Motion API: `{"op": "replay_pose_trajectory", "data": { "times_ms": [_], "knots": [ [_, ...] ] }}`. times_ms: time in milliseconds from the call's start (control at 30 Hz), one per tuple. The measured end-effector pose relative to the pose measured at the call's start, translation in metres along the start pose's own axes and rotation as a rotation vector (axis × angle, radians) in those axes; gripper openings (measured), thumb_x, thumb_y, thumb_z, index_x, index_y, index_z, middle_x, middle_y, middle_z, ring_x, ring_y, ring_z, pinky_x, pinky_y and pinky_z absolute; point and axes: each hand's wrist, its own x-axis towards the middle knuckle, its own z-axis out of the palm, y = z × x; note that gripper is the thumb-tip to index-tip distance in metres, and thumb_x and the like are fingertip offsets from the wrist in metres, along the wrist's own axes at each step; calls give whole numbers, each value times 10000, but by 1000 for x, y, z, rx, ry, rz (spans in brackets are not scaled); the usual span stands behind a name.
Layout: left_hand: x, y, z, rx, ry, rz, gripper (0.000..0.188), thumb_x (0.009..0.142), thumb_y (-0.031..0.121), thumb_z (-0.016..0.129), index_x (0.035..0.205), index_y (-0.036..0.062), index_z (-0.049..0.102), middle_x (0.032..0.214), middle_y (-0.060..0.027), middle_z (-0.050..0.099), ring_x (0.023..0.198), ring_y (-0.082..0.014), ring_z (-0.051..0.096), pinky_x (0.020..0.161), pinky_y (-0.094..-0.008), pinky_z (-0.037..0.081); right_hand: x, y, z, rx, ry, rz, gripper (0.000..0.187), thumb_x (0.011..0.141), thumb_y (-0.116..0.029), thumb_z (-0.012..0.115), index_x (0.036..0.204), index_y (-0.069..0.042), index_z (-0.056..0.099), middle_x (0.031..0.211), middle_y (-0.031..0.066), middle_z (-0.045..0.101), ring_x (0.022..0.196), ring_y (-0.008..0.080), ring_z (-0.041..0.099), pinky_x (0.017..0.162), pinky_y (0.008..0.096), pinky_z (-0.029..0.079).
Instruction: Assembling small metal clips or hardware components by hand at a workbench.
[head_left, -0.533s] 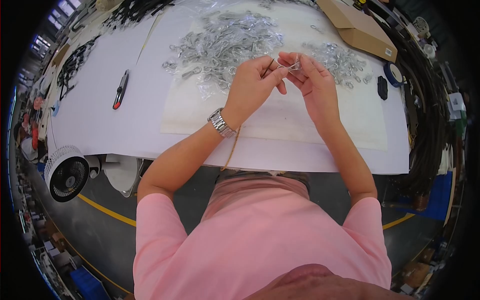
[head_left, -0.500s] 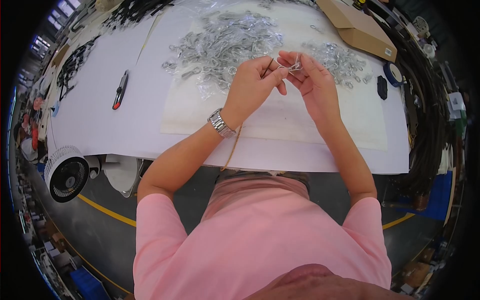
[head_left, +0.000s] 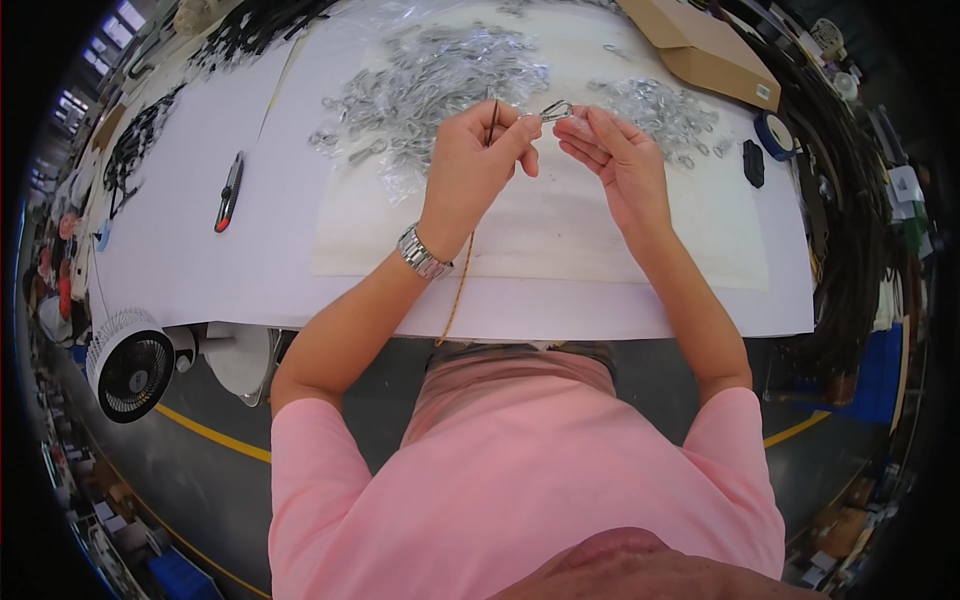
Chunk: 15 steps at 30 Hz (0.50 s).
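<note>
Between my hands, above the table, is a small silvery metal clip with a looped, hook-like shape [head_left: 556, 110]. My right hand [head_left: 625, 160] pinches one end of it between thumb and fingertips, the other fingers loosely curled. The closed fingers of my left hand [head_left: 478, 155] meet the clip's other end. A thin dark stick-like tool [head_left: 493, 122] stands up out of that same hand; its lower end is hidden. Below the left wrist, a yellow-brown cord [head_left: 460, 290] hangs over the table's front edge; its upper end is hidden. Behind my hands lies a large pile of bagged metal clips [head_left: 440, 85].
Another pile of clips [head_left: 660, 110] lies at the right, near a cardboard box [head_left: 705, 55], a blue tape roll [head_left: 775, 135] and a black object [head_left: 753, 163]. A utility knife [head_left: 229, 192] lies at left. A fan [head_left: 135, 370] stands by the front left edge.
My hands have drawn slightly apart, the left one moving left. The metal clip now shows more plainly between them, and the dark tool stands more upright. The whole view has shifted a little.
</note>
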Motion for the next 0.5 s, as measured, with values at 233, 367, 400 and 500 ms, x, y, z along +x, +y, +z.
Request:
{"op": "replay_pose_trajectory", "data": {
  "times_ms": [233, 367, 400, 500],
  "knots": [
    [-5, 1, 2, 169, -145, 29, 205, 989, 205, 695, 865, 45, 664, 651, -3, 668, 538, -3, 485, 498, -199, 316, -1, -1, 4, -41, -2, -41, 394, 1043, -288, 619, 1173, 80, 676, 1083, 208, 752, 1038, 245, 744, 960, 354, 594],
    [-6, -1, 4, 198, -116, 10, 221, 986, 225, 691, 860, 46, 664, 645, -4, 668, 566, -2, 506, 518, -199, 322, -4, 0, 7, -52, -22, -33, 390, 1055, -287, 597, 1191, 71, 669, 1114, 195, 752, 1044, 239, 742, 963, 343, 586],
    [-6, 0, 4, 209, -89, -4, 226, 984, 234, 691, 862, 45, 666, 642, -4, 667, 562, -2, 493, 519, -199, 319, -4, 0, 8, -51, -22, -32, 390, 1055, -287, 597, 1191, 71, 669, 1114, 195, 752, 1044, 239, 742, 963, 343, 586],
    [-5, 0, 2, 210, -85, -51, 236, 979, 250, 694, 867, 43, 671, 641, -7, 669, 543, -3, 454, 517, -201, 318, -5, -2, 9, -53, -38, -39, 386, 1062, -286, 583, 1197, 66, 669, 1136, 190, 749, 1055, 235, 738, 959, 339, 585]
  ]
}}
